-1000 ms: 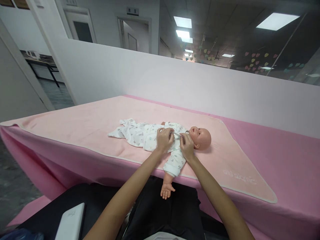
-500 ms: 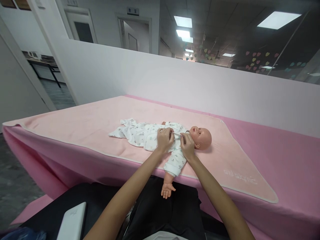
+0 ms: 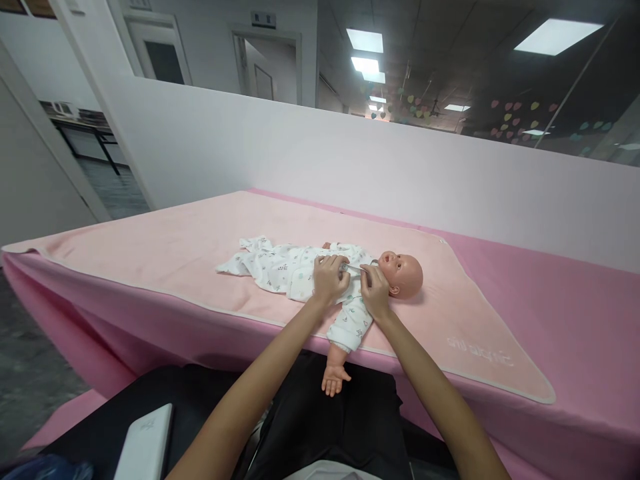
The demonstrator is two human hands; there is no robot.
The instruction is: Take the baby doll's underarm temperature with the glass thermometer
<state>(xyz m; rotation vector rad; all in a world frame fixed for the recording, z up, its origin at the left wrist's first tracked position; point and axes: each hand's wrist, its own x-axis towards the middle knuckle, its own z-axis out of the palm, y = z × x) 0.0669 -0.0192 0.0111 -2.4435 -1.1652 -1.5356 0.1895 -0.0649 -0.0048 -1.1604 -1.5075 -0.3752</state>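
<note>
A baby doll [image 3: 405,276] lies on its back with its head to the right, dressed in a white printed baby outfit [image 3: 280,267]. Over its chest, my left hand [image 3: 330,277] pinches the edge of the outfit's front. My right hand [image 3: 375,288] pinches the same edge close to the doll's neck, so a strip of cloth stretches between both hands. The fingertips partly hide the exact spot being gripped. One doll arm [image 3: 336,373] points toward me and hangs past the table's front edge.
Under the doll is a light pink mat [image 3: 175,247] on a table with a darker pink cover [image 3: 540,307]. A white wall [image 3: 350,153] with glass above stands behind. At lower left a white flat box-like object [image 3: 145,443] rests on a black surface.
Both hands keep their hold on the outfit's edge, with only a slight shift of the fingers. The view has tilted very slightly.
</note>
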